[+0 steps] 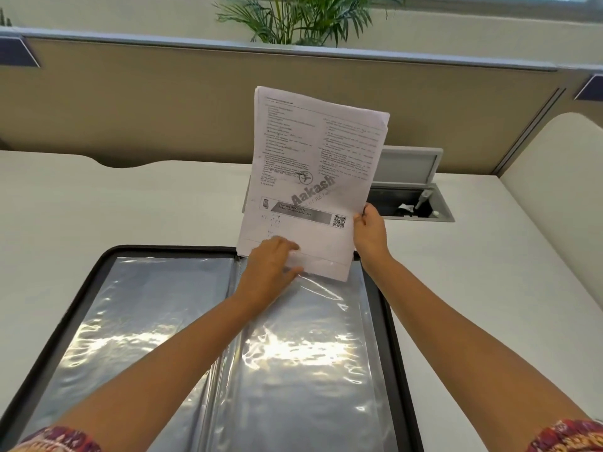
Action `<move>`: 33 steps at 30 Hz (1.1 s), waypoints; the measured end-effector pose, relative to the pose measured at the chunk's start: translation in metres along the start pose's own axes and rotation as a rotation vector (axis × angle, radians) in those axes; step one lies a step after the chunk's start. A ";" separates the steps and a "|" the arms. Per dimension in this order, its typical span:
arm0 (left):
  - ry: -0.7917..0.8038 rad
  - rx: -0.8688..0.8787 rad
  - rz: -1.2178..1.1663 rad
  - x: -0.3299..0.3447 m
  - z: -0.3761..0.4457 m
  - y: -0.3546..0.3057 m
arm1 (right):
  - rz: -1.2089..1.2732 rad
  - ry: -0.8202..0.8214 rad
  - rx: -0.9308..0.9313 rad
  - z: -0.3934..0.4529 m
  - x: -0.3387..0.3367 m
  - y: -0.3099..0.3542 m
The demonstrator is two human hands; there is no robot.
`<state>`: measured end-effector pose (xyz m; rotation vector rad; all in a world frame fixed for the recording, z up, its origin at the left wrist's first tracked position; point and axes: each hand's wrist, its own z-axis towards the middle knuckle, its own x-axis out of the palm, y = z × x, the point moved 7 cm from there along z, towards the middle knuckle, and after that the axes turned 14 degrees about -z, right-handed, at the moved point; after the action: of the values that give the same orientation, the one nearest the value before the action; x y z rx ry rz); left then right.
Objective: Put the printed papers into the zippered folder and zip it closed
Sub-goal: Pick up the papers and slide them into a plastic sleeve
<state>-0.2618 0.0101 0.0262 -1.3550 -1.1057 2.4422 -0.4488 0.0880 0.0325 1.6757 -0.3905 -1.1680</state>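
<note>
A black zippered folder lies open on the white desk, showing shiny clear plastic sleeves on both halves. A stack of printed papers stands upright over the top edge of the right half, its bottom edge inside the mouth of the top clear sleeve. My right hand pinches the papers' right edge. My left hand presses on the sleeve's opening and the lower left part of the papers, fingers spread over the plastic.
The white desk runs back to a beige partition. An open cable hatch with a raised grey lid sits just behind the papers at right. A potted plant stands beyond the partition. A curved white panel is at far right.
</note>
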 end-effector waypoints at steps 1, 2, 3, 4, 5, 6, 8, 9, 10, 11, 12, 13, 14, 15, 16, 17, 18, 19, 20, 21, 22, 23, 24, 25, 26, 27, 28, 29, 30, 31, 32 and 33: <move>-0.097 -0.037 -0.036 -0.010 0.002 0.003 | 0.009 0.004 0.003 0.001 0.000 -0.001; -0.220 -0.087 -0.079 -0.022 0.003 0.009 | 0.021 0.004 0.010 0.002 -0.001 -0.002; -0.330 -0.153 -0.124 -0.035 0.005 0.017 | 0.033 0.003 0.024 0.003 -0.002 -0.005; -0.400 -0.238 -0.176 -0.044 0.008 0.027 | 0.042 0.005 0.040 0.004 -0.003 -0.007; -0.412 -0.333 -0.232 -0.050 0.014 0.038 | 0.046 0.013 0.053 0.004 -0.003 -0.009; -0.371 -0.426 -0.293 -0.051 0.021 0.049 | 0.049 0.023 0.061 0.004 -0.003 -0.011; -0.221 -0.574 -0.442 -0.043 0.032 0.064 | 0.063 0.040 0.061 0.004 -0.001 -0.013; -0.164 -0.621 -0.514 -0.038 0.035 0.068 | 0.072 0.043 0.059 0.005 0.000 -0.013; -0.137 -0.647 -0.559 -0.036 0.037 0.070 | 0.082 0.045 0.058 0.005 0.000 -0.014; -0.132 -0.650 -0.572 -0.034 0.038 0.071 | 0.092 0.046 0.060 0.005 0.000 -0.015; -0.138 -0.642 -0.568 -0.033 0.038 0.072 | 0.103 0.050 0.067 0.005 0.000 -0.016; -0.147 -0.628 -0.548 -0.032 0.037 0.072 | 0.116 0.056 0.079 0.005 0.001 -0.018; -0.153 -0.613 -0.511 -0.031 0.036 0.072 | 0.128 0.064 0.095 0.004 0.001 -0.019; -0.154 -0.595 -0.475 -0.030 0.035 0.072 | 0.137 0.071 0.112 0.004 0.002 -0.020; -0.148 -0.575 -0.455 -0.029 0.035 0.072 | 0.139 0.076 0.126 0.003 0.003 -0.021; -0.137 -0.557 -0.449 -0.028 0.034 0.072 | 0.132 0.078 0.135 0.002 0.004 -0.021; -0.122 -0.543 -0.447 -0.027 0.033 0.072 | 0.121 0.082 0.140 0.001 0.004 -0.022; -0.109 -0.533 -0.443 -0.027 0.033 0.072 | 0.112 0.089 0.146 0.001 0.005 -0.022; -0.102 -0.526 -0.439 -0.027 0.032 0.072 | 0.107 0.095 0.154 0.002 0.006 -0.023; -0.099 -0.522 -0.443 -0.027 0.032 0.073 | 0.106 0.097 0.163 0.002 0.006 -0.024; -0.098 -0.524 -0.453 -0.029 0.032 0.073 | 0.108 0.093 0.168 0.002 0.006 -0.025; -0.092 -0.531 -0.466 -0.030 0.031 0.074 | 0.111 0.087 0.168 0.002 0.005 -0.025; -0.068 -0.535 -0.469 -0.031 0.031 0.075 | 0.115 0.082 0.166 0.002 0.005 -0.025; -0.023 -0.534 -0.449 -0.031 0.030 0.076 | 0.116 0.077 0.164 0.001 0.004 -0.025; 0.041 -0.527 -0.398 -0.030 0.028 0.078 | 0.116 0.071 0.163 0.001 0.004 -0.025; 0.114 -0.522 -0.331 -0.030 0.024 0.080 | 0.116 0.064 0.163 0.001 0.003 -0.025; 0.177 -0.520 -0.271 -0.031 0.020 0.082 | 0.120 0.057 0.164 0.001 0.002 -0.026; 0.221 -0.518 -0.234 -0.033 0.015 0.085 | 0.128 0.050 0.166 0.000 0.002 -0.026; 0.245 -0.507 -0.218 -0.035 0.011 0.086 | 0.137 0.043 0.167 -0.001 0.002 -0.027; 0.256 -0.485 -0.204 -0.037 0.007 0.085 | 0.143 0.038 0.167 -0.002 0.002 -0.026; 0.267 -0.444 -0.157 -0.037 0.005 0.082 | 0.148 0.035 0.169 -0.004 0.002 -0.027; 0.281 -0.391 -0.067 -0.037 0.005 0.078 | 0.155 0.034 0.174 -0.005 0.002 -0.027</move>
<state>-0.2270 -0.0652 0.0012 -1.6698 -1.5718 1.9742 -0.4504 0.1013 0.0081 1.7774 -0.6044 -1.0135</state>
